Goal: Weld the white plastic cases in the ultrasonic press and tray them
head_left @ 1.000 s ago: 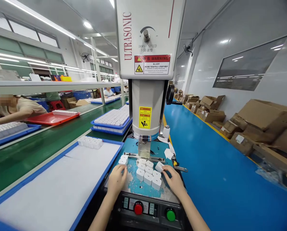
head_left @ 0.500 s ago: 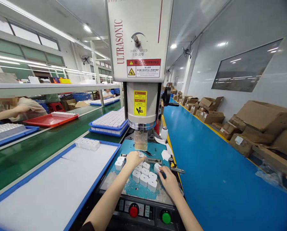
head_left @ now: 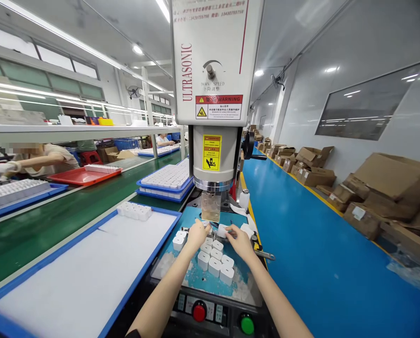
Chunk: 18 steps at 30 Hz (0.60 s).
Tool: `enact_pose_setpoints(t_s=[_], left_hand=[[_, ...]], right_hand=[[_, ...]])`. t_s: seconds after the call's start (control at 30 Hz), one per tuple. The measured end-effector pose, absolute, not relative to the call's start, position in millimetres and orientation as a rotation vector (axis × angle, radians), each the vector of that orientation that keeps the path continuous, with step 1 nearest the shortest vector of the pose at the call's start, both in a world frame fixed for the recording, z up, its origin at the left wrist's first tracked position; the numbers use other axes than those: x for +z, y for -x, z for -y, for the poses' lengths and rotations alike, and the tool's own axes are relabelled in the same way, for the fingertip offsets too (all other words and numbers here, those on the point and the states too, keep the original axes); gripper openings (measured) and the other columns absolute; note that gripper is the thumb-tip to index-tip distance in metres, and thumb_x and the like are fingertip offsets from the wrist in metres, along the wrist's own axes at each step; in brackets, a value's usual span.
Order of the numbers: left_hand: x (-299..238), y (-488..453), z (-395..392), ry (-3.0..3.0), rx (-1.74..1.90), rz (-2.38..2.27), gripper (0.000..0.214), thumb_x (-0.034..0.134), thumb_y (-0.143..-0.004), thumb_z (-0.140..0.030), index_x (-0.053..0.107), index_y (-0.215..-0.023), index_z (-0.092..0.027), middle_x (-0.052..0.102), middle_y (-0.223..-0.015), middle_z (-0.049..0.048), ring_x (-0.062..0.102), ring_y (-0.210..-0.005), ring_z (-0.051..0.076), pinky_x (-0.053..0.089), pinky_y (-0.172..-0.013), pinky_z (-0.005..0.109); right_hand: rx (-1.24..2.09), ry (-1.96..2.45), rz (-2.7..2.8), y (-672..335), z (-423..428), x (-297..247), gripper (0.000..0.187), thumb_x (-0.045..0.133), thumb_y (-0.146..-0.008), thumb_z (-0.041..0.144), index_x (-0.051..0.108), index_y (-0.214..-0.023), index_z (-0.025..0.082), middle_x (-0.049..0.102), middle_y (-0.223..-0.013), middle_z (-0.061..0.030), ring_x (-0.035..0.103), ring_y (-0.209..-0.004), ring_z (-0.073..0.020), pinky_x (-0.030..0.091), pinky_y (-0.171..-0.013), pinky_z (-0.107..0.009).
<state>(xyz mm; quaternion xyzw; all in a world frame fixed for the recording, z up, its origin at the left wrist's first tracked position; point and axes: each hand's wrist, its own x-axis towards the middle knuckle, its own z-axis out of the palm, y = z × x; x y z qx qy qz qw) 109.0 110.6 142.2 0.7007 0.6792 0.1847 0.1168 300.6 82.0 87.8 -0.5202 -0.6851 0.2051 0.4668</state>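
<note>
My right hand [head_left: 240, 241] pinches a small white plastic housing [head_left: 222, 230] with rounded corners, close to the metal fixture. My left hand [head_left: 197, 234] is closed at the fixture, its fingertips on another white housing [head_left: 206, 224] that they partly hide. Just above hangs the clear-looking horn [head_left: 210, 206] of the ultrasonic welding machine [head_left: 215, 152]. Several white housings [head_left: 215, 265], each with a small slot on top, stand grouped on the blue work plate [head_left: 192, 277] in front of my hands. A few more housings [head_left: 179, 241] stand left of my left hand.
A blue-rimmed tray [head_left: 69, 263] at left has a row of white housings [head_left: 134, 211] at its far end. Stacked full trays [head_left: 166, 180] stand behind it. Red [head_left: 199, 311] and green [head_left: 247, 324] buttons sit on the machine's front. A co-worker [head_left: 48, 159] sits across the green belt.
My right hand has moved left and away from me, carrying its white housing from the plate's right side to the fixture. My left hand stays at the fixture. The view has shifted slightly.
</note>
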Motion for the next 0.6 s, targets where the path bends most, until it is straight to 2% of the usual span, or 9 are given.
enact_pose_setpoints(t_s=[0.23,0.33,0.47,0.6], left_hand=[[158.0,-56.8,-65.2,-2.027,0.632,-2.004,0.035,0.044,-0.088,-0.043,0.048,-0.105,-0.013,0.069,-0.093,0.0146,0.067,-0.089,0.025,0.042,-0.069,0.026],[142.4,-24.5,-31.8,-1.897,0.715,-2.105,0.038,0.042,-0.086,-0.049,0.046,-0.105,-0.017,0.07,-0.09,0.0113,0.067,-0.084,0.025,0.042,-0.067,0.027],[112.2,-3.9,-8.1,-1.842,0.651,-2.239,0.035,0.042,-0.085,-0.048,0.046,-0.103,-0.018,0.069,-0.077,0.0085,0.067,-0.075,0.027,0.04,-0.061,0.029],[89.0,-3.9,-9.1,-1.883,0.759,-2.243,0.036,0.04,-0.085,-0.049,0.049,-0.103,-0.019,0.069,-0.08,0.0086,0.066,-0.079,0.027,0.04,-0.061,0.03]], right_hand=[[0.538,1.259,1.837,-276.1,-103.8,94.7,0.016,0.048,-0.081,0.029,0.062,-0.089,0.025,0.07,-0.087,-0.0025,0.066,-0.08,-0.0213,0.048,-0.066,-0.028],[0.526,1.283,1.845,-276.2,-105.8,93.7,0.017,0.049,-0.081,0.03,0.063,-0.089,0.025,0.07,-0.086,-0.0026,0.066,-0.078,-0.0211,0.047,-0.064,-0.028],[0.493,1.338,1.833,-273.3,-104.2,92.2,0.022,0.048,-0.083,0.032,0.065,-0.096,0.027,0.071,-0.087,-0.0037,0.067,-0.078,-0.0222,0.047,-0.061,-0.028],[0.483,1.378,1.835,-266.7,-100.6,93.5,0.024,0.049,-0.084,0.035,0.066,-0.098,0.027,0.071,-0.088,-0.0049,0.067,-0.078,-0.0236,0.048,-0.061,-0.03]])
